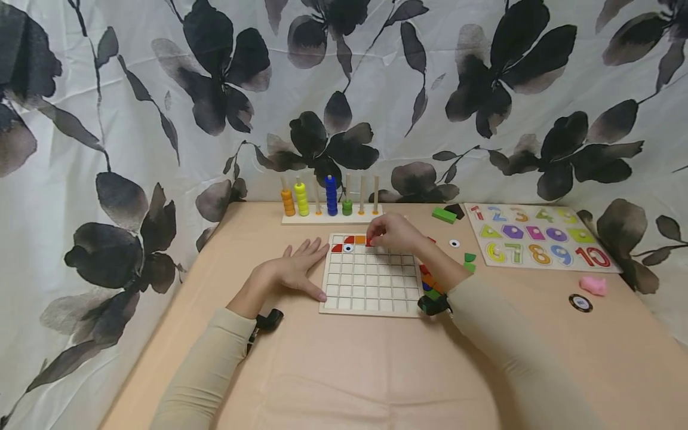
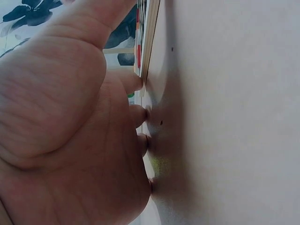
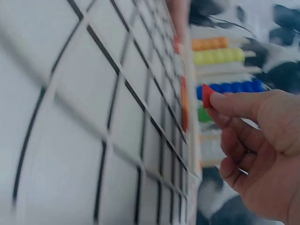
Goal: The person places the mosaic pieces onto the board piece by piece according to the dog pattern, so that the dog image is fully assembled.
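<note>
A white grid board (image 1: 371,280) lies on the table, with several small tiles in its far left cells: a red quarter-shaped tile (image 1: 337,248), a white tile with a blue dot (image 1: 348,248) and an orange tile (image 1: 359,239) among them. My right hand (image 1: 395,232) is over the board's far edge. Between thumb and index finger it pinches a small red tile (image 3: 206,96), its other fingers loosely bent. Along the board's left side my left hand (image 1: 292,272) is spread, thumb tip at the edge. Its fingertips meet the table in the left wrist view.
Behind the board stands a peg counter (image 1: 333,220) with coloured beads. More coloured tiles (image 1: 429,280) lie right of the board, partly under my right forearm. Farther right are a green block (image 1: 444,215), a number puzzle (image 1: 543,239), a pink toy (image 1: 593,285) and a black-and-white disc (image 1: 580,303).
</note>
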Motion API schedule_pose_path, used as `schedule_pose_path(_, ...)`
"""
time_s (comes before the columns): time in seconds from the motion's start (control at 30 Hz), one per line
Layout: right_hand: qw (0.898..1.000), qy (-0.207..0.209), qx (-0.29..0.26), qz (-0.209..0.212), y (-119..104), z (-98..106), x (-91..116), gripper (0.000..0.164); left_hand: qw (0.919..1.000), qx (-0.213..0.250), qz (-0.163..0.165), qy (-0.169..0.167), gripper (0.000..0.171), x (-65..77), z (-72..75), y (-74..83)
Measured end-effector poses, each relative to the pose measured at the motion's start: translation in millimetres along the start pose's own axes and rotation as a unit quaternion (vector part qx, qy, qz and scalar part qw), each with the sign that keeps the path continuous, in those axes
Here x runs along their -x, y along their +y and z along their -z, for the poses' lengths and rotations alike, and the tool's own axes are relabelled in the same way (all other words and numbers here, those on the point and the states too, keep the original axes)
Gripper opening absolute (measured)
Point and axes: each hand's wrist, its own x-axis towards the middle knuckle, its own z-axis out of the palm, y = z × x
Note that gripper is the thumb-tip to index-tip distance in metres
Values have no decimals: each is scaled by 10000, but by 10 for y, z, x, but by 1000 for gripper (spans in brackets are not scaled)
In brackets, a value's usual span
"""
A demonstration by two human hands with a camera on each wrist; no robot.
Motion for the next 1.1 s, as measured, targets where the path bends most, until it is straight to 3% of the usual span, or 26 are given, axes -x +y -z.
schedule_pose_path(0.27, 9988, -78, 490, 26, -57, -250, -190, 6, 9999, 112, 13, 3, 128, 1, -19, -1)
schedule_pose_path(0.67, 9914, 54, 1282, 261, -34, -314, -175, 5, 10000, 93, -9, 14, 129, 1, 15, -1)
schedule_pose_path(0.8, 9919, -3, 1253, 217, -33, -313, -158, 8, 9999, 113, -34, 18, 129, -1, 22, -4)
schedule_pose_path(1.0, 9967, -26, 780, -207, -32, -275, -94, 15, 10000, 67, -10, -9, 128, -2, 11, -14)
schedule_pose_path(1.1, 9983, 145, 547, -130, -8, -172, -13, 21, 10000, 36, 5, -16, 128, 0, 6, -20)
